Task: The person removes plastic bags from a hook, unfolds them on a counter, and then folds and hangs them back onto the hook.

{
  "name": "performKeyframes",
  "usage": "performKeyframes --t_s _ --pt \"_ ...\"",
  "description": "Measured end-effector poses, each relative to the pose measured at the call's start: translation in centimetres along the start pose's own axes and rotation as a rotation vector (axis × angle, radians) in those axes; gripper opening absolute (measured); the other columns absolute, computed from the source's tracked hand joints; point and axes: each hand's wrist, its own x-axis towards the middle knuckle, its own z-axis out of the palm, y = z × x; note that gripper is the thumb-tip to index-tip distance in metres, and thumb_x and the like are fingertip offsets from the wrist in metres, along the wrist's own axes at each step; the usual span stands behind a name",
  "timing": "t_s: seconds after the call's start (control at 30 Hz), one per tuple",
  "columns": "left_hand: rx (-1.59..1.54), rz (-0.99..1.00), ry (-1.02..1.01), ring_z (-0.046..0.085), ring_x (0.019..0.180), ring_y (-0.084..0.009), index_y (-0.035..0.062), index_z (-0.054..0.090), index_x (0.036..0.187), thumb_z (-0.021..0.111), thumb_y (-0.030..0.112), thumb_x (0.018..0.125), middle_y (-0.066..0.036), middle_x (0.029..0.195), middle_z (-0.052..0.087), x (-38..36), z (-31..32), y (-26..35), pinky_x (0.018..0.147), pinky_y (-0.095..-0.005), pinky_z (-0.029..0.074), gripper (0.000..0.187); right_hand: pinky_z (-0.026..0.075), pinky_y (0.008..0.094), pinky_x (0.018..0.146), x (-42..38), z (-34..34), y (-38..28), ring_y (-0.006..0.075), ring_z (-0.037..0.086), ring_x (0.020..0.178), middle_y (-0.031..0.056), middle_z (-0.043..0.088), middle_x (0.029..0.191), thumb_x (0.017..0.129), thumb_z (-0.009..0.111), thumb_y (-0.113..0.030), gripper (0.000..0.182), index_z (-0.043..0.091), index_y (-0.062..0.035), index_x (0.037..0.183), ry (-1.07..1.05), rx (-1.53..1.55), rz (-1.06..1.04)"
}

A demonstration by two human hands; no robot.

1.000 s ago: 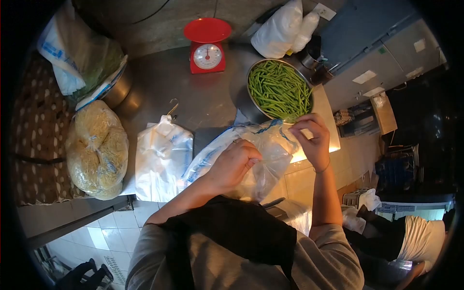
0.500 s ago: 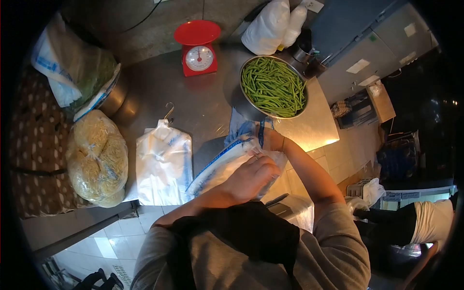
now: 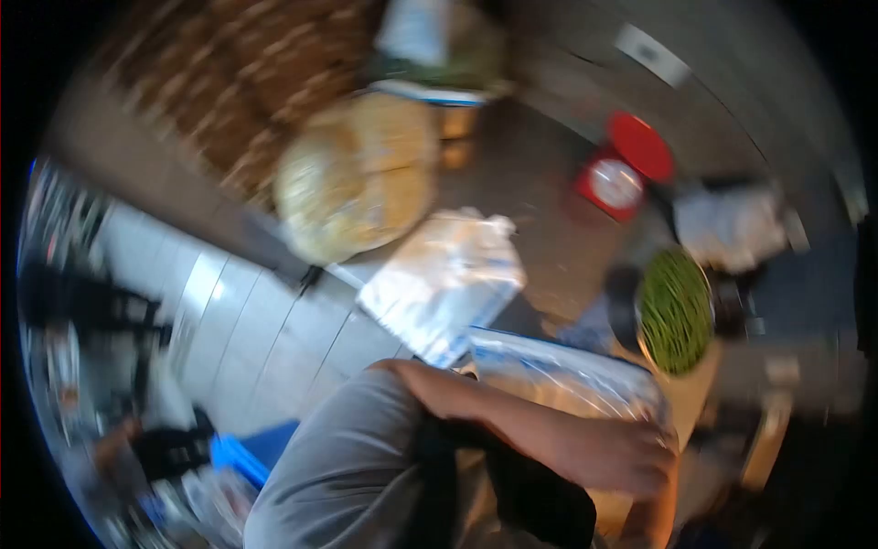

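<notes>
A clear plastic bag (image 3: pixel 558 375) with a blue printed edge stretches across in front of me. My left hand (image 3: pixel 626 457) reaches over to the bag's right end, its fingers curled and closed on the plastic. A ring shows on one finger. My right hand (image 3: pixel 654 503) is at the lower right, mostly hidden behind the left, and its fingers cannot be made out. Just left of the held bag lies a stack of white plastic bags (image 3: pixel 444 284). Beyond the bag's right end stands a metal bowl of green beans (image 3: pixel 675 311). Motion blurs the whole view.
A red dial scale (image 3: pixel 617 178) stands at the back of the steel table (image 3: pixel 540 201). A large clear bag of pale yellow food (image 3: pixel 357 178) sits at the left edge. White filled bags (image 3: pixel 732 224) lie behind the beans. Another person (image 3: pixel 110 457) is at the lower left.
My view has swung left, so the table appears rotated and shifted right. My left forearm now reaches further right across my body. The plastic bag is stretched out more; the right hand has become mostly hidden.
</notes>
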Motion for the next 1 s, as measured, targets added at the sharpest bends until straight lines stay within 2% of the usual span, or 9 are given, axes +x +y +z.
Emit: performKeyframes --t_s 0.1,0.17,0.37,0.6,0.7,0.73,0.8,0.93,1.0 --pt "0.231 0.088 0.112 0.052 0.082 -0.0301 0.0062 0.049 0.080 0.055 0.019 0.070 -0.011 0.088 0.051 1.7 -1.0 1.7 0.073 -0.0384 0.042 0.017 0.045 0.0344 0.076 1.8 -1.1 -4.0 0.0208 0.057 0.084 0.0115 0.061 0.094 0.057 0.074 -0.022 0.065 0.051 0.0007 0.113 0.011 0.027 -0.122" --pt "0.277 0.224 0.302 0.053 0.078 -0.0245 0.0095 0.056 0.087 0.043 0.019 0.091 -0.008 0.082 0.053 3.2 -2.7 4.0 0.063 -0.0369 0.041 0.017 0.045 0.0337 0.075 2.5 -0.9 -7.8 0.0199 0.057 0.083 0.0109 0.062 0.093 0.059 0.074 -0.021 0.061 0.052 0.0007 0.111 -0.004 0.058 -0.221" --pt "0.649 0.284 0.201 0.047 0.062 -0.0241 0.0102 0.055 0.082 0.043 0.020 0.090 -0.005 0.072 0.047 1.3 -7.0 12.5 0.054 -0.0349 0.038 0.018 0.046 0.0316 0.072 3.1 2.9 -21.4 0.0171 0.058 0.080 0.0089 0.063 0.090 0.063 0.072 -0.019 0.049 0.056 0.0004 0.105 -0.239 0.127 -0.539" --pt "1.300 -0.253 0.167 0.052 0.080 -0.0270 0.0075 0.055 0.085 0.052 0.016 0.079 -0.009 0.090 0.051 -11.3 -16.5 33.5 0.069 -0.0376 0.042 0.011 0.046 0.0291 0.068 -0.3 14.3 -41.2 0.0139 0.059 0.077 0.0065 0.065 0.086 0.068 0.070 -0.015 0.035 0.061 0.0001 0.098 -0.643 0.117 -0.869" --pt "1.359 -0.404 0.609 0.051 0.098 -0.0260 0.0105 0.055 0.114 0.070 0.009 0.070 -0.016 0.119 0.047 -18.4 -17.5 45.2 0.080 -0.0338 0.044 0.047 0.046 0.0281 0.067 -2.6 20.6 -49.6 0.0125 0.060 0.075 0.0055 0.066 0.084 0.070 0.070 -0.014 0.030 0.063 0.0000 0.095 -0.870 0.076 -0.936" --pt "1.432 -0.331 0.763 0.051 0.100 -0.0244 0.0097 0.046 0.123 0.076 0.013 0.065 -0.018 0.122 0.043 -22.1 -17.5 48.1 0.082 -0.0335 0.044 0.065 0.046 0.0277 0.066 -3.3 22.7 -52.2 0.0121 0.060 0.075 0.0052 0.066 0.083 0.070 0.069 -0.013 0.028 0.064 0.0000 0.094 -0.939 0.061 -0.939" --pt "1.596 -0.717 1.275 0.046 0.106 -0.0218 0.0082 0.015 0.136 0.079 0.018 0.063 -0.017 0.133 0.030 -28.8 -15.8 54.4 0.090 -0.0374 0.040 0.097 0.046 0.0265 0.067 -4.5 26.9 -58.1 0.0109 0.059 0.075 0.0038 0.067 0.084 0.073 0.068 -0.008 0.020 0.066 0.0000 0.091 -1.037 0.068 -0.874" --pt "0.899 -0.774 2.239 0.039 0.118 -0.0242 0.0076 0.014 0.138 0.073 0.032 0.073 -0.011 0.138 0.027 -44.8 -13.9 58.7 0.098 -0.0399 0.033 0.091 0.046 0.0244 0.069 -8.1 33.6 -65.3 0.0097 0.059 0.078 0.0044 0.067 0.088 0.075 0.068 -0.005 0.021 0.065 0.0007 0.095 -1.179 0.269 -0.800" --pt "0.342 -0.606 2.192 0.040 0.118 -0.0248 0.0076 0.020 0.136 0.069 0.036 0.076 -0.011 0.133 0.035 -45.3 -15.4 59.4 0.097 -0.0400 0.034 0.083 0.047 0.0240 0.073 -9.2 35.9 -68.9 0.0101 0.059 0.081 0.0037 0.066 0.089 0.075 0.069 -0.003 0.022 0.064 0.0003 0.096 -1.226 0.398 -0.784"
